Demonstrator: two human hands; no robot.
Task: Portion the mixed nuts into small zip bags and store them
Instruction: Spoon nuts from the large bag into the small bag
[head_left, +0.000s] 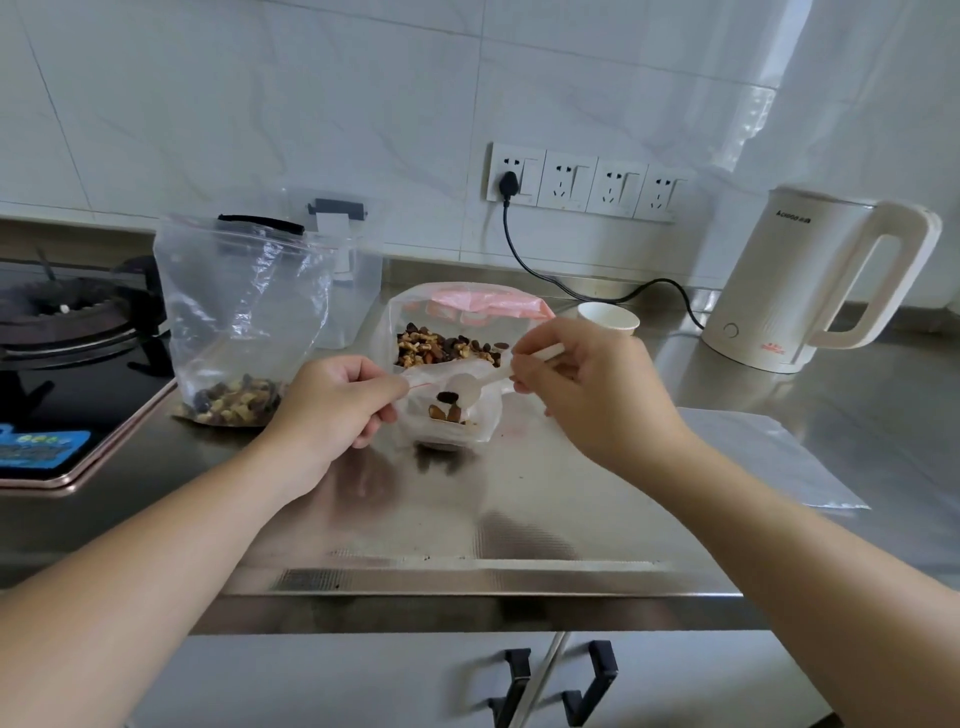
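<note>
Small zip bag (451, 410) at frame centre, pinched open at its mouth by left hand (332, 410); white spoon (498, 371) gripped by right hand (592, 389), bowl blurred inside. Few nuts within, bottom hazy. Behind, mixed nuts (447, 349) in pink-edged bag. Right, kettle (810, 280), logo too small to read.

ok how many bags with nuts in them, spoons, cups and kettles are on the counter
bags with nuts: 3, the small zip bag, the standing zip bag, the big source bag
spoons: 1, white spoon
cups: 1, paper cup
kettles: 1, kettle
total: 6
</note>
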